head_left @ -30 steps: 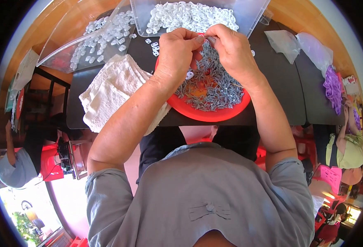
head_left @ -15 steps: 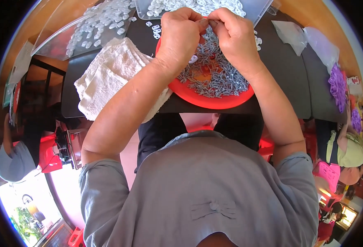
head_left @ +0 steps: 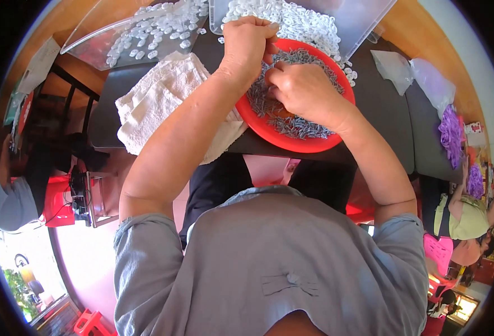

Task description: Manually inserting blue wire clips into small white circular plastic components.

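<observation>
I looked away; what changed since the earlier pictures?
The right hand parted from the left hand, moving toward the person to the small grey pieces in the red basin. What either hand took or released is unclear. The left hand stayed near the basin's far-left rim; the white towel stayed put.

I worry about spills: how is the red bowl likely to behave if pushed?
The red bowl is probably stiff, judging by its even, round rim. The small grey pieces inside would likely shift with a jolt, since they lie loose. A push toward its near side might tip it, as that rim sits by the edge of the table.
</observation>
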A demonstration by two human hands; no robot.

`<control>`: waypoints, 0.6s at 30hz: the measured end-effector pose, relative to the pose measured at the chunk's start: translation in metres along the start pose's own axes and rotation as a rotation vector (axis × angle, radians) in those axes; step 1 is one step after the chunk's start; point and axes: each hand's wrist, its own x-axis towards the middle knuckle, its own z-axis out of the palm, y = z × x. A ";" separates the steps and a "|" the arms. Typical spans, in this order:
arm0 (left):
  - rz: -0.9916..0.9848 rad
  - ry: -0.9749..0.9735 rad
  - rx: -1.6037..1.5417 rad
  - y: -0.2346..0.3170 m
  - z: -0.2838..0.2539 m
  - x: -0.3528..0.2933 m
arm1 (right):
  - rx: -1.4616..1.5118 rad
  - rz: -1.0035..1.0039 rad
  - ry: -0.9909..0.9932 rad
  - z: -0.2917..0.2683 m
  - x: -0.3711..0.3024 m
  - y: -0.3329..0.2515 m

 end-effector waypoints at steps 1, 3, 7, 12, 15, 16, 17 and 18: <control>0.010 -0.002 -0.003 -0.001 -0.001 0.001 | -0.009 -0.003 0.005 0.001 0.001 0.001; -0.055 -0.056 -0.070 -0.002 -0.004 0.001 | 0.048 -0.018 -0.006 0.002 0.001 0.001; -0.066 -0.067 -0.087 -0.002 -0.002 0.002 | 0.023 -0.017 -0.072 -0.002 0.001 -0.002; -0.058 -0.066 -0.113 0.001 0.000 -0.002 | -0.026 -0.059 0.018 -0.002 -0.004 -0.001; -0.051 -0.064 -0.138 0.002 0.003 -0.002 | -0.062 -0.082 0.074 0.000 -0.007 -0.001; -0.051 -0.062 -0.161 0.002 0.003 -0.002 | -0.076 -0.087 0.092 0.001 -0.007 -0.001; -0.051 -0.063 -0.160 0.001 0.003 -0.002 | -0.076 -0.086 0.094 0.000 -0.008 0.000; -0.041 -0.071 -0.161 0.000 0.002 -0.002 | -0.051 -0.107 0.131 0.000 -0.009 0.002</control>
